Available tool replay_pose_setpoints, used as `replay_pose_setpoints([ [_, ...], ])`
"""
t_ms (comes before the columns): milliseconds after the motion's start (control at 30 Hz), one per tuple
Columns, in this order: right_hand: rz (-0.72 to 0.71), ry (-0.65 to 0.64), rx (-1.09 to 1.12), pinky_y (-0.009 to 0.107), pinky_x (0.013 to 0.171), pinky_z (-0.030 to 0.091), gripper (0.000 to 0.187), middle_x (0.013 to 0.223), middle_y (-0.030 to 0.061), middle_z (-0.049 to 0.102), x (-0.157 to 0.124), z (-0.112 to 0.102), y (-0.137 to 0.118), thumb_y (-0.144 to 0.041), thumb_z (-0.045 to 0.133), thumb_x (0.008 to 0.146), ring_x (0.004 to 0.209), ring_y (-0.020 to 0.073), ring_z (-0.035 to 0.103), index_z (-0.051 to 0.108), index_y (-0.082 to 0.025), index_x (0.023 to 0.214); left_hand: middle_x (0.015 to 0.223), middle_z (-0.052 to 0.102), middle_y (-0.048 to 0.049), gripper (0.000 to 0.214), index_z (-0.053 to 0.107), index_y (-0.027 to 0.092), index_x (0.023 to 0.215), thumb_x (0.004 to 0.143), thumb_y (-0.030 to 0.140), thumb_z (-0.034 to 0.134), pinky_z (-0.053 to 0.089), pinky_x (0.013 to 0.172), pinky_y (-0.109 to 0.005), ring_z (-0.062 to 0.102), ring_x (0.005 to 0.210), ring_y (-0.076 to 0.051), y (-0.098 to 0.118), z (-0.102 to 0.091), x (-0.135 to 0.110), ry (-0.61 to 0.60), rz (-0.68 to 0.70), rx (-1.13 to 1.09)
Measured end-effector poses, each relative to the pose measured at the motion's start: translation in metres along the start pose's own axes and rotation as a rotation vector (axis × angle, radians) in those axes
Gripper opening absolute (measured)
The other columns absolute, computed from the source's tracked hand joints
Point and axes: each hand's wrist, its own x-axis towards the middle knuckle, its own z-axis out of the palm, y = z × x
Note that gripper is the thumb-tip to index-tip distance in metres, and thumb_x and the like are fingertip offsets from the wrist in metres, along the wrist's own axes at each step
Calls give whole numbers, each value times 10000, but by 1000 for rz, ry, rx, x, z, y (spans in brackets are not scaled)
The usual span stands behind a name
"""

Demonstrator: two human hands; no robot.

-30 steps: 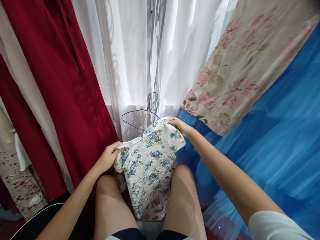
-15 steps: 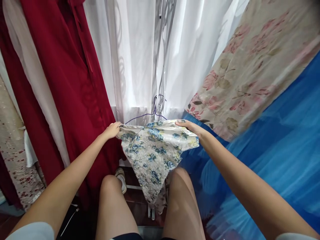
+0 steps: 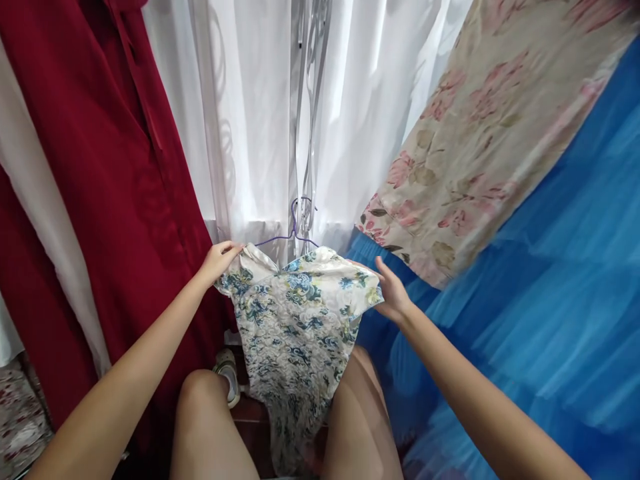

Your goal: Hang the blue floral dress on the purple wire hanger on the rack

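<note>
A whitish dress or top with a blue floral print [image 3: 295,320] hangs spread out in front of me, its lower part between my knees. A thin purple wire hanger [image 3: 294,230] rises from its neckline. My left hand [image 3: 223,259] is closed on the garment's left shoulder, thumb and fingers pinching the cloth. At the opposite sleeve, my right hand [image 3: 393,290] has its thumb raised off the fabric; its other fingers lie partly hidden behind the sleeve.
A long red garment [image 3: 145,200] hangs at my left. To the right hang a pink-flowered cream garment [image 3: 450,167] and a layered blue tulle skirt [image 3: 525,300]. White curtains [image 3: 250,120] and dangling ribbons [image 3: 307,100] are behind. A shoe [image 3: 228,377] shows beside my knee.
My right thumb has lifted from the garment's shoulder, and that hand now sits at the sleeve's edge. The garment hangs straighter and longer. The view has shifted slightly right.
</note>
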Motion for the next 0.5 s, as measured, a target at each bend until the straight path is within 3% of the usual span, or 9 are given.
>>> replay_pose_setpoints([
  [100, -71, 110, 40, 442, 901, 545, 556, 1076, 82, 749, -25, -1, 12, -652, 552, 845, 1061, 306, 685, 656, -214, 1172, 919, 697, -43, 387, 699, 169, 939, 814, 525, 614, 440, 780, -276, 608, 856, -213, 16, 11, -13, -78, 118, 31],
  [167, -108, 208, 5, 414, 868, 557, 504, 1029, 85, 758, -31, 3, 19, -617, 631, 820, 1028, 300, 693, 683, -198, 1095, 961, 698, -32, 345, 686, 181, 1006, 847, 475, 598, 434, 798, -270, 613, 880, -209, 29, 22, -20, -46, 226, 114],
  [333, -345, 409, 25, 373, 826, 569, 399, 944, 38, 759, -9, 18, -2, -556, 708, 786, 978, 274, 697, 697, -218, 998, 962, 690, -46, 282, 659, 195, 1013, 930, 410, 496, 419, 778, -274, 626, 899, -210, 51, 36, -26, 77, 357, 346],
  [433, -463, 389, -29, 377, 905, 543, 351, 1037, 21, 745, 2, 46, -29, -525, 655, 847, 1069, 264, 663, 702, -238, 1042, 949, 692, -89, 319, 652, 192, 983, 957, 439, 452, 414, 783, -321, 628, 915, -255, 50, 30, -21, 145, 276, 534],
  [500, -545, 275, -178, 388, 980, 502, 368, 1136, 29, 719, -8, 79, -41, -516, 566, 915, 1140, 257, 627, 697, -237, 1118, 924, 690, -115, 355, 651, 183, 969, 976, 452, 419, 429, 800, -367, 631, 927, -285, 43, 24, -21, 162, 123, 619],
])
